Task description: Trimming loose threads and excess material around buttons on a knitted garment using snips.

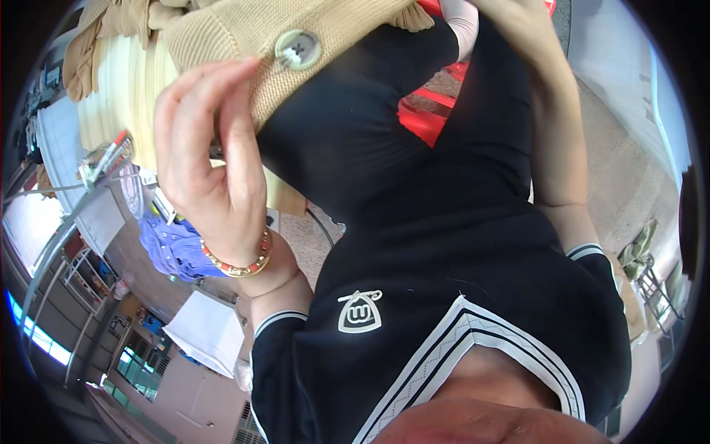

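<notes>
L hand [214, 140] pinched nr knit [222, 37] btn [298, 49] — R hand [510, 16] cropped, can't tell — purple cloth [176, 244] off L.

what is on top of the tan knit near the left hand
A round button with white thread at its middle. The left hand is beside it. The patch of tan knit directly beneath the button is covered and cannot be seen.

Two hands [211, 144] [514, 22], one round button [298, 49]
</notes>
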The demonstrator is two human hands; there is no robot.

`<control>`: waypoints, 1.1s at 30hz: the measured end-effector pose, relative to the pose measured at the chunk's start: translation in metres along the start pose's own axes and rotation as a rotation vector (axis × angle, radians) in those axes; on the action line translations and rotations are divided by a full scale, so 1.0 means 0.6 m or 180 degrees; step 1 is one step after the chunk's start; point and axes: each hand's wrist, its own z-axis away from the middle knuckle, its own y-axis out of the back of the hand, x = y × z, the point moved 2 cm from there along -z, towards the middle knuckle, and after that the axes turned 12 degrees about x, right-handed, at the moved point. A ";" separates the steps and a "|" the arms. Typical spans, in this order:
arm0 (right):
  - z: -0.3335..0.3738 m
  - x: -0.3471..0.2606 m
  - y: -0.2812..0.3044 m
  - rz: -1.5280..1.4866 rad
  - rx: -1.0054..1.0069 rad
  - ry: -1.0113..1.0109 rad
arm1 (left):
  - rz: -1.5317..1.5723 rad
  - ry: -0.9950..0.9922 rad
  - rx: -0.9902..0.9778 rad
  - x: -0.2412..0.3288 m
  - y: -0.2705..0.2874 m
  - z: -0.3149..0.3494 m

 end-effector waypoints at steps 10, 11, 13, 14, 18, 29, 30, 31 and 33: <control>0.063 -0.136 -0.105 0.0252 -0.0443 0.0139 | -0.0218 0.0183 -0.0342 -0.016 0.015 -0.015; 0.067 -0.129 -0.106 0.0062 -0.0562 0.0018 | -0.0341 0.0177 -0.0474 -0.014 0.014 -0.020; 0.067 -0.131 -0.111 0.0187 -0.0598 0.0238 | -0.0386 -0.0021 -0.0519 -0.017 0.010 -0.027; 0.069 -0.125 -0.112 0.0141 -0.0710 0.0120 | -0.0448 -0.0205 -0.0544 -0.018 0.009 -0.031; 0.054 -0.088 -0.134 0.0151 -0.0725 0.2380 | -0.0741 -0.0868 -0.0655 -0.009 0.016 -0.045; 0.063 -0.101 -0.139 0.0753 -0.0641 0.2265 | 0.1009 -0.0857 -0.0776 -0.038 -0.029 -0.045; 0.064 -0.103 -0.138 0.0672 -0.0642 0.2112 | 0.1304 -0.0685 -0.0738 -0.046 -0.033 -0.044; 0.064 -0.105 -0.139 0.0593 -0.0641 0.1963 | 0.1182 -0.0788 -0.0665 -0.053 -0.037 -0.044; 0.073 -0.125 -0.134 0.0581 -0.0579 0.1053 | 0.1017 -0.0607 -0.0546 -0.053 -0.039 -0.040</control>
